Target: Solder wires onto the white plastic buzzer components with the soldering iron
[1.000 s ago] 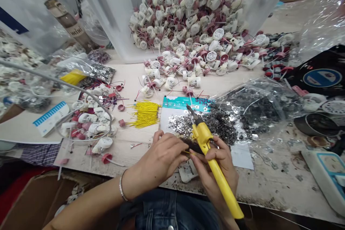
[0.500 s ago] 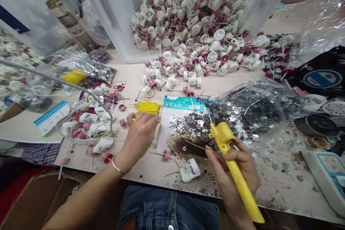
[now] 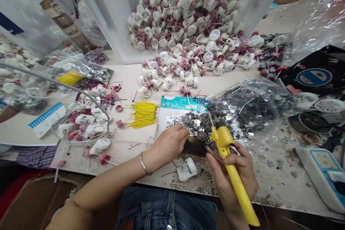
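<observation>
My right hand (image 3: 239,169) is wrapped round a yellow soldering iron (image 3: 229,151), its tip pointing up and away over a heap of small shiny metal plates (image 3: 196,124). Just left of the iron, my left hand (image 3: 171,145) is closed, fingertips pinched together at the near edge of that heap. Whatever they pinch is hidden. Between my hands and closer to me lies a white plastic motor housing (image 3: 187,169) with thin wires. Left of the heap rests a bundle of short yellow wires (image 3: 142,115). A small metal piece with a red wire (image 3: 132,146) lies below the bundle.
A translucent bin (image 3: 107,18) at the back spills white and pink parts onto the table. A bag of metal plates (image 3: 253,104) sits right of the heap. More parts lie inside a looped grey cable (image 3: 107,122) on the left. A power strip (image 3: 320,176) stands at right.
My left hand has moved right from the yellow wire bundle to the metal heap. The yellow wire at my right fingertips no longer shows. A metal piece with red wire now shows at left.
</observation>
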Demonstrator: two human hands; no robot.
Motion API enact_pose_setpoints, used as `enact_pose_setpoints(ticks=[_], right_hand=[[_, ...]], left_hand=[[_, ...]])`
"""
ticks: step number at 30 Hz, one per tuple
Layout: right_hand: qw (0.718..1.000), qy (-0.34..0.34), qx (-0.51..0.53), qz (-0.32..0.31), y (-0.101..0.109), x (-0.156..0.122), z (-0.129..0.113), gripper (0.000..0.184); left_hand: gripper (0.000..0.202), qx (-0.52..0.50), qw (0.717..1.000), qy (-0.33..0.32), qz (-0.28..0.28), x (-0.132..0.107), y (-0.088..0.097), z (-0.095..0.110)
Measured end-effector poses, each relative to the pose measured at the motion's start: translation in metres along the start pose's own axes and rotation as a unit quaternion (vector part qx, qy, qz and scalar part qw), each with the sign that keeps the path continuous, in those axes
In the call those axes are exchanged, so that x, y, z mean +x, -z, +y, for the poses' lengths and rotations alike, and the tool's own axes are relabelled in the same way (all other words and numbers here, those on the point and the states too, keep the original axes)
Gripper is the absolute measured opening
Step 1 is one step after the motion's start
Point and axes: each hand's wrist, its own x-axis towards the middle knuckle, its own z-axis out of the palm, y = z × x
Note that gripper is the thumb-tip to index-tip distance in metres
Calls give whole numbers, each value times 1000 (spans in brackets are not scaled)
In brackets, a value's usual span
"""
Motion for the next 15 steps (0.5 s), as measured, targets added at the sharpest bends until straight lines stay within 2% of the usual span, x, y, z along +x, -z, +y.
enact_pose_setpoints(ticks=[4,9,11,14,15], right_hand=[[1000,10,-6,1,8,-4,0,23],[997,-13,69,15,27,-14,6,19],[998,19,56,-4,39,-18,12,29],[989,120,-47,-71,58,-26,14,38],[984,135,-75,-87,64,-29,12,39]], left_hand=[[21,54,997,-37,-28,17,-6,-4],[14,14,998,24,-62,9,-10,2],[10,-9,997,40,-71,0,-8,5],[19,-41,997,38,-48,-13,0,6],[22,-46,997,36,-44,-17,2,5]])
